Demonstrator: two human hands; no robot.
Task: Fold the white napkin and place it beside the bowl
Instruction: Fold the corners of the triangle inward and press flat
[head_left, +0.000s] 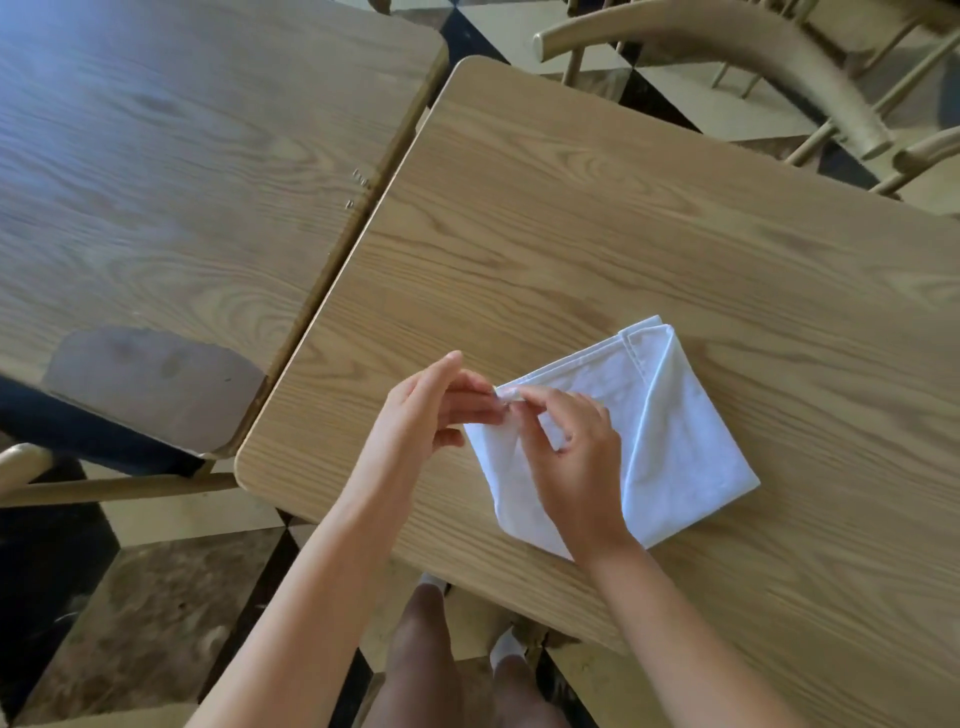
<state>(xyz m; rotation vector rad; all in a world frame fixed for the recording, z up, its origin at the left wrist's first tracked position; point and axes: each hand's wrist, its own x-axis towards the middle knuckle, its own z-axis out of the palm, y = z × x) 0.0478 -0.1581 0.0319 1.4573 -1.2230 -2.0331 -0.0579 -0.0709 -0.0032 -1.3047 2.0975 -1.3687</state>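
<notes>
White napkin (670, 431), one, pinched by left hand (426, 410) and right hand (571, 457).

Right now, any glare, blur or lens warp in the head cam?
Head view: bluish-white glare washes the left table at its far corner; the chair top right is motion-smeared; table edges bow from wide-angle distortion; the napkin is bright but its hem and folds stay readable, both hands reasonably sharp.

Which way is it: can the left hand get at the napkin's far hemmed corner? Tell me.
Probably yes. The left hand pinches the napkin at its near-left corner; only bare table lies toward the far corner.
</notes>
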